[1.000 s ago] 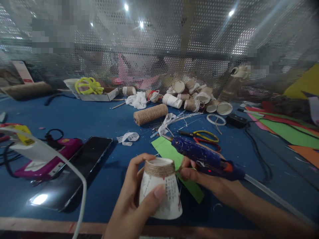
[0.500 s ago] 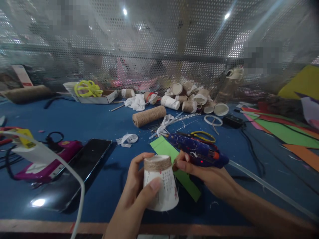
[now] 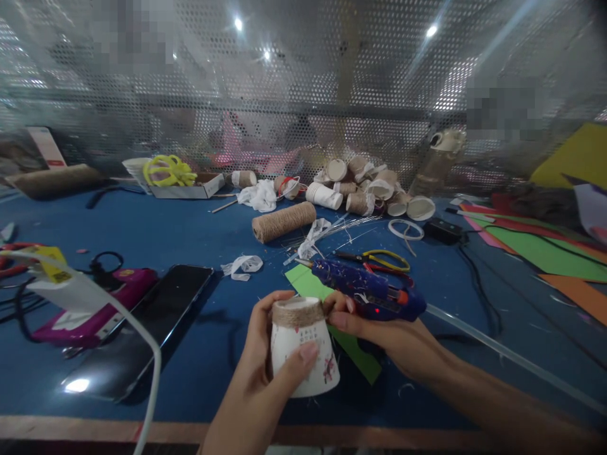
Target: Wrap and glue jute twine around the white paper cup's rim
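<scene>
A white paper cup [image 3: 303, 360] with printed characters and pink flowers is in my left hand [image 3: 272, 373], narrow end up. My left fingers wrap round its side and the thumb presses on its front. Brown twine [image 3: 298, 315] circles the narrow end in a band. My right hand [image 3: 374, 332] carries a blue hot glue gun [image 3: 367, 289], a small red light showing, nozzle pointing left beyond the cup. The right thumb and fingertips are pinched close against the twine band; any strand between them is too small to make out. A green paper strip [image 3: 358, 357] lies beneath.
A twine roll [image 3: 284, 222] lies ahead, with a heap of twine-wrapped cups [image 3: 365, 186] behind. Yellow-handled scissors [image 3: 386, 259] sit past the glue gun. A phone [image 3: 161, 316] and a purple power strip [image 3: 99, 309] are left, a white cable [image 3: 154, 366] crossing. Coloured paper [image 3: 545, 246] lies right.
The cup has turned in my left hand, bringing its pink flowers further round to the front. My right hand and the glue gun have shifted slightly left.
</scene>
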The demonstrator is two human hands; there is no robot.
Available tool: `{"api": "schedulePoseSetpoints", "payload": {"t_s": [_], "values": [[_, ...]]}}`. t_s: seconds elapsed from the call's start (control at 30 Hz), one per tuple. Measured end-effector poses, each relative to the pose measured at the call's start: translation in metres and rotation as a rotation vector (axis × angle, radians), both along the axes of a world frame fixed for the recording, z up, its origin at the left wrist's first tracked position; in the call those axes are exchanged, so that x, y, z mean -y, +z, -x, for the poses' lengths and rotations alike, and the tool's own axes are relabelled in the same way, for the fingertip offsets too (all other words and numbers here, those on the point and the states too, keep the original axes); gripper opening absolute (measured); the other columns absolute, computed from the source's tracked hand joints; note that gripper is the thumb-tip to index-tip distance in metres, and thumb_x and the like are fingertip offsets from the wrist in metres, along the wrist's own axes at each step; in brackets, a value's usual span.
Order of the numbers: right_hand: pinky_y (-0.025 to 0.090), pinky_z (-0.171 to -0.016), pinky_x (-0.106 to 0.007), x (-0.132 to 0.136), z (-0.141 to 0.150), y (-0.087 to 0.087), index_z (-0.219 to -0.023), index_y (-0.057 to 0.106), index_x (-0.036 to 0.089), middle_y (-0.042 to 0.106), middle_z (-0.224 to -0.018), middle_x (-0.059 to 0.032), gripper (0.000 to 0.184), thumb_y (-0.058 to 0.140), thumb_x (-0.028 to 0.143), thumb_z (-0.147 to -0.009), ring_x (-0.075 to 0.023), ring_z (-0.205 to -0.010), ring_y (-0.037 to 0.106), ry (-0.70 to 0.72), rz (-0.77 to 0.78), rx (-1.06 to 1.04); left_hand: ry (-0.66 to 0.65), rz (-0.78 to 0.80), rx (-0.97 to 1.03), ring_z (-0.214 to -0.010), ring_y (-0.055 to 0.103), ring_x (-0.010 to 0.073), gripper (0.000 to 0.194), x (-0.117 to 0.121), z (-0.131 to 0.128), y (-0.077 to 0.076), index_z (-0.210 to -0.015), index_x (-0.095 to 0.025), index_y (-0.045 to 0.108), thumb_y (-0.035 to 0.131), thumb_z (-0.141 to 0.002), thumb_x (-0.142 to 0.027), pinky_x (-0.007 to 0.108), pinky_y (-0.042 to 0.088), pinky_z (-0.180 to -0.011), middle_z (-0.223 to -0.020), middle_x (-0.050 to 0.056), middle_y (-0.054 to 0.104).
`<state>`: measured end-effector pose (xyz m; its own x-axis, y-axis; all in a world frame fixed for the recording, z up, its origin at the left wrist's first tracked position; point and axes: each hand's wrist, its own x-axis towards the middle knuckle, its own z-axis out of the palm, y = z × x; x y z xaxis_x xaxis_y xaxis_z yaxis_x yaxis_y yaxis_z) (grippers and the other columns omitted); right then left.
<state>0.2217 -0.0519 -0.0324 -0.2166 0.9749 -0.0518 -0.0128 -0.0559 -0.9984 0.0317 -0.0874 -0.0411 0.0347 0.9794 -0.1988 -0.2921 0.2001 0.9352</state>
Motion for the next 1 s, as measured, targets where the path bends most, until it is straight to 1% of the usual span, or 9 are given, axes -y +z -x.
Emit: {"api": "schedulePoseSetpoints", "payload": {"t_s": [0.17, 0.27, 0.33, 0.47, 0.57, 0.7, 0.8, 0.9, 1.0], "values": [[0.057, -0.088, -0.036, 0.0015, 0.0012, 0.0034, -0.073, 0.065, 0.023, 0.067, -0.082, 0.001, 0.032, 0.088, 0.046, -0.074, -0.0186, -0.085, 0.063, 0.004, 0.018, -0.005, 0.009, -0.004, 0.007, -0.081, 0.073, 0.0164, 0.05, 0.0008, -0.0029, 0.0058, -0.125, -0.025, 0.056, 0.082, -0.082, -0.028, 0.023, 0.061, -0.069, -0.103, 0.002, 0.08], [0.056, -0.089, -0.036, 0.002, 0.002, 0.0044, -0.071, 0.064, 0.023, 0.065, -0.08, 0.0024, 0.033, 0.088, 0.045, -0.074, -0.0169, -0.081, 0.061, 0.018, 0.044, -0.024, 0.022, -0.001, -0.002, -0.081, 0.072, 0.0169, 0.047, 0.001, -0.0043, 0.007, -0.123, -0.025, 0.057, 0.079, -0.082, -0.026, 0.024, 0.061, -0.07, -0.103, 0.002, 0.08], [0.055, -0.089, -0.036, 0.0019, 0.0025, 0.0051, -0.07, 0.063, 0.023, 0.063, -0.077, 0.0035, 0.034, 0.089, 0.044, -0.073, -0.016, -0.078, 0.059, 0.019, 0.056, -0.031, 0.029, -0.009, -0.004, -0.083, 0.072, 0.0173, 0.046, 0.0015, -0.0047, 0.0061, -0.123, -0.025, 0.057, 0.079, -0.082, -0.027, 0.024, 0.06, -0.07, -0.108, 0.003, 0.08], [0.053, -0.089, -0.034, 0.0008, 0.0023, 0.0054, -0.071, 0.063, 0.023, 0.062, -0.078, 0.0037, 0.032, 0.089, 0.041, -0.073, -0.0154, -0.079, 0.058, 0.024, 0.061, -0.039, 0.008, -0.022, -0.005, -0.089, 0.072, 0.018, 0.05, 0.0028, -0.0038, 0.0011, -0.127, -0.027, 0.055, 0.08, -0.084, -0.033, 0.024, 0.06, -0.071, -0.116, 0.003, 0.079], [0.052, -0.085, -0.032, 0.0007, 0.0014, 0.0044, -0.071, 0.063, 0.022, 0.06, -0.077, 0.0041, 0.03, 0.086, 0.04, -0.077, -0.0144, -0.076, 0.055, 0.042, 0.061, -0.033, -0.008, -0.019, -0.036, -0.09, 0.07, 0.0175, 0.053, 0.0036, -0.0028, -0.0017, -0.131, -0.029, 0.054, 0.08, -0.086, -0.039, 0.023, 0.06, -0.072, -0.113, 0.001, 0.078], [0.05, -0.083, -0.031, 0.0021, 0.0011, 0.0045, -0.071, 0.061, 0.022, 0.059, -0.077, 0.0043, 0.034, 0.09, 0.04, -0.073, -0.0146, -0.076, 0.054, 0.023, 0.07, -0.037, 0.007, -0.038, -0.058, -0.088, 0.07, 0.0146, 0.05, 0.0057, -0.0039, -0.0004, -0.129, -0.028, 0.058, 0.082, -0.085, -0.038, 0.018, 0.059, -0.074, -0.106, -0.002, 0.079], [0.051, -0.085, -0.032, 0.0033, 0.0023, 0.0072, -0.069, 0.061, 0.022, 0.06, -0.076, 0.0042, 0.036, 0.092, 0.041, -0.069, -0.0152, -0.076, 0.055, -0.008, 0.082, -0.027, 0.013, -0.039, -0.037, -0.096, 0.073, 0.0149, 0.05, 0.0077, -0.0058, 0.0019, -0.129, -0.029, 0.058, 0.082, -0.086, -0.039, 0.017, 0.058, -0.078, -0.113, -0.002, 0.08], [0.053, -0.088, -0.034, 0.0038, 0.0042, 0.0091, -0.071, 0.064, 0.022, 0.063, -0.077, 0.0033, 0.035, 0.093, 0.042, -0.067, -0.0165, -0.079, 0.058, -0.029, 0.092, -0.006, -0.007, -0.047, -0.054, -0.101, 0.074, 0.0176, 0.058, 0.0085, -0.0066, 0.0021, -0.134, -0.028, 0.054, 0.081, -0.086, -0.044, 0.02, 0.058, -0.084, -0.12, 0.002, 0.08], [0.055, -0.089, -0.035, 0.0034, 0.0055, 0.0082, -0.07, 0.066, 0.023, 0.066, -0.078, 0.0027, 0.037, 0.094, 0.045, -0.062, -0.0181, -0.081, 0.061, -0.093, 0.13, 0.002, -0.026, -0.087, -0.137, -0.101, 0.074, 0.0202, 0.066, 0.0076, -0.0063, 0.0002, -0.141, -0.028, 0.048, 0.08, -0.085, -0.046, 0.025, 0.058, -0.088, -0.125, 0.005, 0.078]]}}
